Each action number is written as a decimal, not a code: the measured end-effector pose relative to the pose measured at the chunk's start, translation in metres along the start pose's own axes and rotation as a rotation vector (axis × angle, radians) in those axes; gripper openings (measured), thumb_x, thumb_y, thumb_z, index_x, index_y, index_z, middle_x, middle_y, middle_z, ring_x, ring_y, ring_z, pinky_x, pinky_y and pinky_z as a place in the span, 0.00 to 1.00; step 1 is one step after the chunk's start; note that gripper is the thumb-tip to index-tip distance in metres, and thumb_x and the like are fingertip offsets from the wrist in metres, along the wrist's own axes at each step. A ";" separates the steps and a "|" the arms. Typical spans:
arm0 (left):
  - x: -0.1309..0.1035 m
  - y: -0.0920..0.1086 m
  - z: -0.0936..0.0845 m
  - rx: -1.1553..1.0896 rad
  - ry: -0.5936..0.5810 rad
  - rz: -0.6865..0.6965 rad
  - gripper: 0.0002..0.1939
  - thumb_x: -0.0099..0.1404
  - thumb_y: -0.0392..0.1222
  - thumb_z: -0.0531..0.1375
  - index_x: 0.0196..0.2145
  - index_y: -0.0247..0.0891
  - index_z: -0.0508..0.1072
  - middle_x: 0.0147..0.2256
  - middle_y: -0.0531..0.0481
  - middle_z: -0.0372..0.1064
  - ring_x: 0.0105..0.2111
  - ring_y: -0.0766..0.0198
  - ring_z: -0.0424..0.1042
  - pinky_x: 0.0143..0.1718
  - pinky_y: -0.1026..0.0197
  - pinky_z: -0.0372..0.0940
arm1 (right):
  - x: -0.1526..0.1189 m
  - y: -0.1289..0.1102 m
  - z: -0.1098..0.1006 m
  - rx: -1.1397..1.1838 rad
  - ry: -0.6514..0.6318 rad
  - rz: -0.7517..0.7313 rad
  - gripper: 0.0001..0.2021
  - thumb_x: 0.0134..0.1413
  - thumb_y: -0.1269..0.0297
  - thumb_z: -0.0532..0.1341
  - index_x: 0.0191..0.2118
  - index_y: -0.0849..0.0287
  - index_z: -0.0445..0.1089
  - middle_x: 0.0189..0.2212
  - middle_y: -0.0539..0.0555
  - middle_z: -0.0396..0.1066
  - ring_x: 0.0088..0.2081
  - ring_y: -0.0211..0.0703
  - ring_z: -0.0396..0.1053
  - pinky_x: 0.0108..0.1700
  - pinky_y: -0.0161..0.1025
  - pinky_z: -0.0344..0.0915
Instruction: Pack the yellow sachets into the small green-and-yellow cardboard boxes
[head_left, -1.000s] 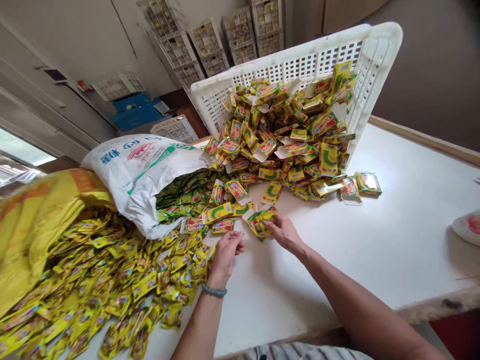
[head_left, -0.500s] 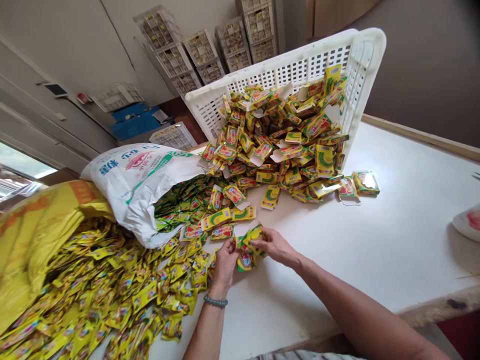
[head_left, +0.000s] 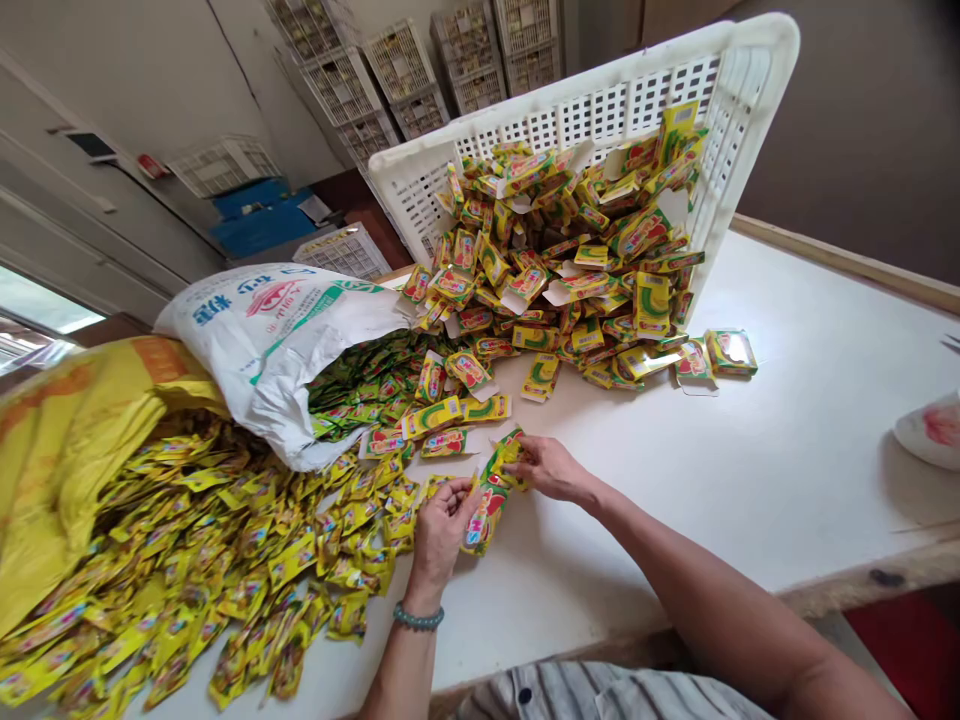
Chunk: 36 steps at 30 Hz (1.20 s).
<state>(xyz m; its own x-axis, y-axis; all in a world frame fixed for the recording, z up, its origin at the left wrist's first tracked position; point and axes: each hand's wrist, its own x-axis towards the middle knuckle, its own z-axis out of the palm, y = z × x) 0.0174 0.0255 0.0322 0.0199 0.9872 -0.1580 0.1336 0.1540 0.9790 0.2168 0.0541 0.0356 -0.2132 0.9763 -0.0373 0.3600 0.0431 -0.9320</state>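
From here I see a white, smooth desk with a rough, worn front edge. Over it, the left hand pinches a small printed carton between thumb and fingers, while the right hand pinches yellow packets at the carton's upper end. Glossy little cartons spill from a tipped, perforated white plastic basket. To the left, a crinkled white woven sack opens on green sachets, beside a creased yellow bag and a heap of shiny yellow sachets. Latticed crates stand stacked by the wall.
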 end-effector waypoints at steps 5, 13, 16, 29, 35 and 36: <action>0.002 0.005 -0.003 0.128 -0.117 -0.017 0.20 0.49 0.51 0.69 0.36 0.35 0.77 0.28 0.50 0.75 0.28 0.63 0.72 0.31 0.63 0.67 | 0.000 -0.005 -0.002 -0.157 0.015 -0.137 0.07 0.48 0.68 0.65 0.25 0.59 0.67 0.28 0.48 0.66 0.30 0.36 0.62 0.33 0.33 0.55; -0.011 0.005 0.011 -0.309 -0.176 -0.235 0.26 0.51 0.51 0.68 0.46 0.35 0.74 0.40 0.44 0.77 0.38 0.57 0.75 0.41 0.58 0.69 | 0.000 0.002 0.006 0.115 0.143 -0.010 0.08 0.44 0.62 0.66 0.30 0.58 0.68 0.24 0.46 0.66 0.27 0.36 0.61 0.30 0.32 0.56; -0.022 0.005 0.023 -0.427 -0.171 -0.253 0.26 0.53 0.48 0.68 0.48 0.36 0.72 0.44 0.42 0.75 0.40 0.56 0.75 0.43 0.57 0.69 | -0.001 0.004 0.014 0.115 0.130 0.010 0.10 0.44 0.59 0.66 0.31 0.58 0.68 0.23 0.46 0.66 0.27 0.36 0.61 0.30 0.33 0.56; -0.025 0.005 -0.002 -0.185 -0.159 -0.195 0.27 0.48 0.46 0.70 0.45 0.32 0.73 0.36 0.43 0.78 0.32 0.58 0.76 0.36 0.59 0.69 | -0.006 -0.005 0.019 -0.078 -0.147 -0.137 0.17 0.40 0.68 0.66 0.17 0.58 0.54 0.20 0.43 0.55 0.25 0.33 0.51 0.28 0.33 0.47; -0.019 0.000 -0.001 -0.186 -0.164 -0.159 0.23 0.50 0.42 0.70 0.43 0.33 0.73 0.35 0.45 0.78 0.32 0.59 0.76 0.36 0.60 0.69 | -0.009 -0.009 0.021 0.093 -0.076 -0.049 0.07 0.50 0.60 0.64 0.31 0.57 0.68 0.24 0.46 0.65 0.27 0.37 0.59 0.31 0.35 0.54; -0.019 0.001 -0.002 -0.207 -0.161 -0.175 0.22 0.51 0.42 0.70 0.42 0.33 0.73 0.33 0.46 0.78 0.31 0.60 0.76 0.34 0.61 0.69 | -0.009 -0.009 0.020 0.100 -0.051 -0.068 0.09 0.52 0.57 0.63 0.32 0.57 0.69 0.26 0.48 0.67 0.29 0.39 0.61 0.33 0.36 0.56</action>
<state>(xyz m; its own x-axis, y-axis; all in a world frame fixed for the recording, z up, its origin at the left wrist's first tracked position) 0.0155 0.0066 0.0360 0.1733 0.9284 -0.3287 -0.0549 0.3423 0.9380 0.1973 0.0404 0.0369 -0.2811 0.9596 0.0115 0.2508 0.0850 -0.9643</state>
